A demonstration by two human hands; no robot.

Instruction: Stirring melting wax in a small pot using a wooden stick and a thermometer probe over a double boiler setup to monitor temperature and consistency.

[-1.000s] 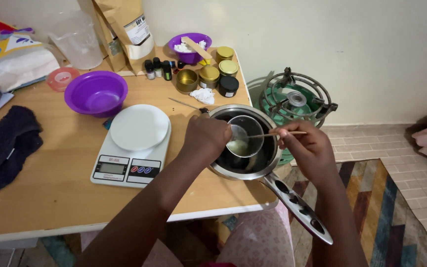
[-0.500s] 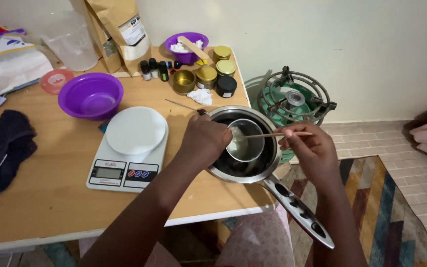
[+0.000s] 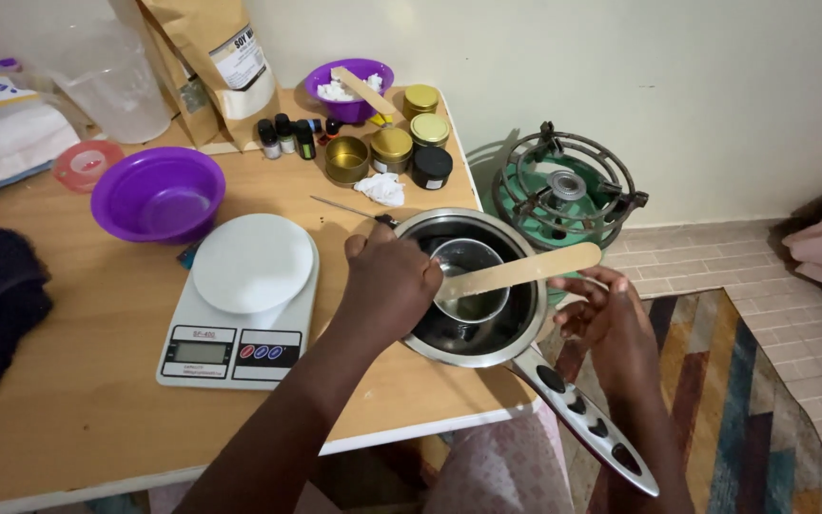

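Scale (image 3: 240, 305), purple bowl (image 3: 159, 193) beside saucepan (image 3: 473, 286).

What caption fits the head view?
Left hand steadies a small cup inside a saucepan; right hand holds a wooden stick.

Two purple plastic bowls (image 3: 158, 195) (image 3: 349, 88) are seen, four round gold-coloured tins (image 3: 392, 145), one black-lidded tin (image 3: 431, 166), four small dark dropper bottles (image 3: 283, 133), two flat wooden sticks (image 3: 523, 270) (image 3: 363, 90).

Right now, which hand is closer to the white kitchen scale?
The left. The left hand sits at the pan's near rim, just beside the kitchen scale. The right hand is on the pan's far side, holding the wooden stick, farther from the scale.
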